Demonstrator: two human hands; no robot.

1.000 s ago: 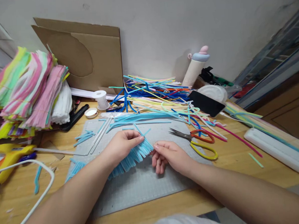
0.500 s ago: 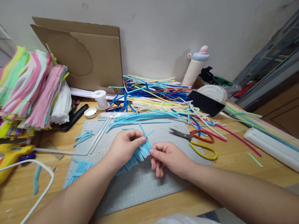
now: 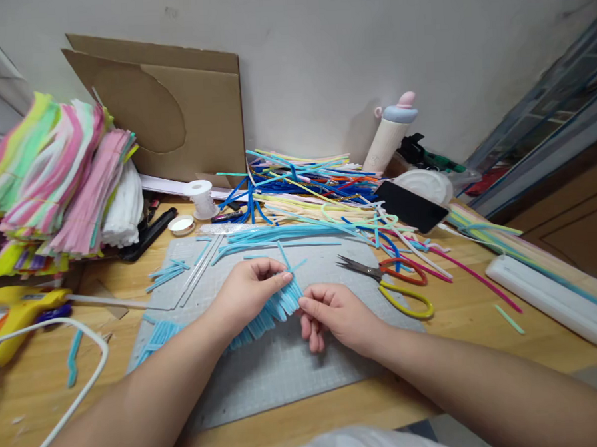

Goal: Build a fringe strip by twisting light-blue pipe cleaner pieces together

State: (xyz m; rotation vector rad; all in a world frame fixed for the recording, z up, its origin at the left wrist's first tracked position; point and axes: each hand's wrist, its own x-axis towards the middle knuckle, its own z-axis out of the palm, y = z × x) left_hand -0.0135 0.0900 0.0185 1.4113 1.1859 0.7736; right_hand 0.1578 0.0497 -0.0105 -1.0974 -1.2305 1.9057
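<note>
A fringed row of light-blue pipe cleaners is held over the grey cutting mat. My left hand is closed on its upper edge, thumb on top, and hides part of it. Two thin blue ends stick up beyond the left thumb. At the row's right end, my right hand pinches the tip of one pipe cleaner between thumb and forefinger; its other fingers curl below. Under my left forearm lies a pile of short blue pieces. Scissors with red and yellow handles rest open right of my hands.
Long blue pipe cleaners lie along the mat's back edge, before a mixed-colour heap. A yellow glue gun and its white cord are at left. A phone, bottle and white power strip stand or lie at right.
</note>
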